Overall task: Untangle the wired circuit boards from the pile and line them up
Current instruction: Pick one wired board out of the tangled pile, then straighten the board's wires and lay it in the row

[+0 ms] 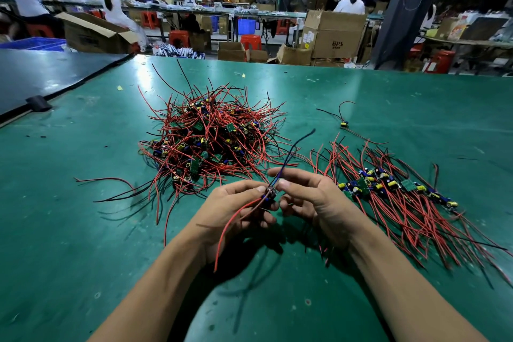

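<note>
Holding one board up over the worktop, toward the middle of its near edge, with both grips clamped on it: left hand pinching it from one side, red leads trailing down over the palm, right hand pinching from the other, dark leads sticking up toward the far edge. Freed from the pile already, judging by no wire seen running back to it. Partway through, no more: toward the right edge a row of boards laid side by side, leads combed toward the near edge, too crowded to count. Beyond it, nearer the far edge, a stray board lying alone, not lined up. Left to do, by the look of it: setting this board onto the row, fetching in the stray, then working through the pile in the middle, much the larger heap, wires knotted thick
</note>
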The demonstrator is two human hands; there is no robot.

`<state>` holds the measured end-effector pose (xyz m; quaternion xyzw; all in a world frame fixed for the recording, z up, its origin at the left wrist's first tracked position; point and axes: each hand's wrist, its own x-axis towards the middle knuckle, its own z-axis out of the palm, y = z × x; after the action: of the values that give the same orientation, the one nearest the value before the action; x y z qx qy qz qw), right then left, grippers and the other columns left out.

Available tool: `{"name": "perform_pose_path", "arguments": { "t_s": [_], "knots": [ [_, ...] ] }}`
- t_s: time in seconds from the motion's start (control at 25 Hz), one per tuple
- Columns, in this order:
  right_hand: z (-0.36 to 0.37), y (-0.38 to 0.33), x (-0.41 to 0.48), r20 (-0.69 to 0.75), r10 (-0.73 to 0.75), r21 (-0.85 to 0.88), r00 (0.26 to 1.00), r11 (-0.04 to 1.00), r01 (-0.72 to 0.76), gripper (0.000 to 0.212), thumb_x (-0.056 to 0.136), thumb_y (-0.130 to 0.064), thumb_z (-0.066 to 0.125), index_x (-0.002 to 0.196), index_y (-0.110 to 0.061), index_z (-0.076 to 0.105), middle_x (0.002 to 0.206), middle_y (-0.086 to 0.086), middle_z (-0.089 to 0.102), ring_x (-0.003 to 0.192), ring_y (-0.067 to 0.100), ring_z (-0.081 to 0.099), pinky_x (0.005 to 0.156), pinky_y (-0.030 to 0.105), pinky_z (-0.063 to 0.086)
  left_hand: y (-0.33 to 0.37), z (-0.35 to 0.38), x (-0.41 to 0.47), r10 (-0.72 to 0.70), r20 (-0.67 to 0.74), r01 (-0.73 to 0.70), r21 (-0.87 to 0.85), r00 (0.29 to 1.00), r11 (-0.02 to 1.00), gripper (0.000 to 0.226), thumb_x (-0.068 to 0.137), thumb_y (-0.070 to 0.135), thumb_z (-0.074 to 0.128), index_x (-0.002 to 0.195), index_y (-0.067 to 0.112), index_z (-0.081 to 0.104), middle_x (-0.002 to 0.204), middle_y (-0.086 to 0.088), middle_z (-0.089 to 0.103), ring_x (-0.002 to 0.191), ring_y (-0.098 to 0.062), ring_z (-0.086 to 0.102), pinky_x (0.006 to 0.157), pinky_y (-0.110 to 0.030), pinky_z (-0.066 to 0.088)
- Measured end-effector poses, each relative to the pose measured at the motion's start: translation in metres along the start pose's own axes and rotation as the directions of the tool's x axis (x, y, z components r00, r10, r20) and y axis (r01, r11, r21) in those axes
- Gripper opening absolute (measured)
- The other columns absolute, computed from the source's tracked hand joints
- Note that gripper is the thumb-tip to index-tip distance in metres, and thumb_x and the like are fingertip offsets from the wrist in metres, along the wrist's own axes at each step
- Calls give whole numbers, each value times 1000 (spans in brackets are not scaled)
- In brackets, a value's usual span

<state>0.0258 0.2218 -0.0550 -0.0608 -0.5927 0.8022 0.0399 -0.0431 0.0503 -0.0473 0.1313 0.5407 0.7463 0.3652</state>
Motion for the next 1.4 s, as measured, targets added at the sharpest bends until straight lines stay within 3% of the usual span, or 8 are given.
{"name": "perform_pose_path", "arguments": {
  "t_s": [0.24, 0.4, 0.52, 0.64, 0.84, 1.04, 1.24, 1.4],
  "knots": [
    [2, 5, -2, 25, -28, -156, 999, 987, 31, 41, 75, -16, 79, 116, -18, 73, 105, 7, 72, 88, 20, 66, 77, 31, 51, -2, -1, 4, 83, -131, -82, 13, 988, 997, 7, 90, 8, 62, 88, 1, 65, 71, -15, 72, 50, -21, 67, 50, -27, 57],
    [7, 7, -1, -2, -99, -235, 995, 967, 96, 28, 77, -22, 79, 104, -15, 76, 92, 8, 72, 70, 14, 59, 63, 23, 49, -5, -1, 4, 109, -142, -105, 37, 984, 994, 12, 93, 15, 61, 86, 6, 65, 75, -14, 72, 53, -20, 66, 53, -26, 55],
    [9, 8, -1, -72, -143, -210, 987, 970, 125, 19, 76, -22, 81, 93, -15, 77, 83, 6, 71, 64, 14, 58, 59, 21, 49, -5, -3, 5, 89, -131, -95, -43, 987, 995, 7, 88, 6, 62, 92, 4, 67, 84, -19, 73, 61, -25, 70, 60, -31, 59],
    [10, 9, -2, -104, -187, -302, 977, 942, 148, 16, 81, -11, 80, 96, -12, 76, 86, 4, 75, 68, 12, 61, 59, 18, 49, -6, -3, 6, 98, -129, -107, -66, 987, 992, 20, 75, 14, 72, 94, 6, 70, 87, -16, 74, 63, -22, 71, 62, -29, 59],
    [16, 10, -7, 18, -136, -247, 991, 959, 136, 23, 86, 2, 73, 104, -11, 76, 79, 6, 76, 63, 6, 67, 58, 14, 51, -6, -7, 10, 136, -236, -164, -105, 962, 981, 15, 84, 8, 67, 96, -1, 68, 83, -16, 71, 64, -20, 68, 60, -28, 60],
    [9, 5, -5, -6, -168, -340, 986, 927, 156, 22, 90, -2, 69, 105, -17, 75, 95, 3, 77, 81, 11, 66, 69, 19, 49, -6, -4, 5, 176, -174, -184, -31, 969, 982, 8, 84, 4, 67, 91, 1, 69, 78, -16, 71, 60, -22, 68, 63, -29, 58],
    [6, 6, -4, 36, -95, -292, 995, 951, 101, 45, 80, -19, 77, 124, -22, 68, 87, -4, 64, 69, 13, 55, 60, 21, 44, -6, -3, 3, 186, -113, -178, 79, 976, 981, 21, 86, 8, 67, 105, 2, 65, 79, -13, 71, 60, -18, 65, 63, -28, 57],
    [4, 5, -4, 39, -123, -298, 992, 946, 129, 27, 82, -29, 80, 108, -23, 77, 80, 0, 67, 58, 6, 50, 53, 16, 42, -8, 0, 1, 131, -29, -129, 79, 991, 989, 28, 83, 14, 69, 108, 3, 64, 86, -15, 71, 67, -17, 66, 62, -26, 58]
  ]
}}
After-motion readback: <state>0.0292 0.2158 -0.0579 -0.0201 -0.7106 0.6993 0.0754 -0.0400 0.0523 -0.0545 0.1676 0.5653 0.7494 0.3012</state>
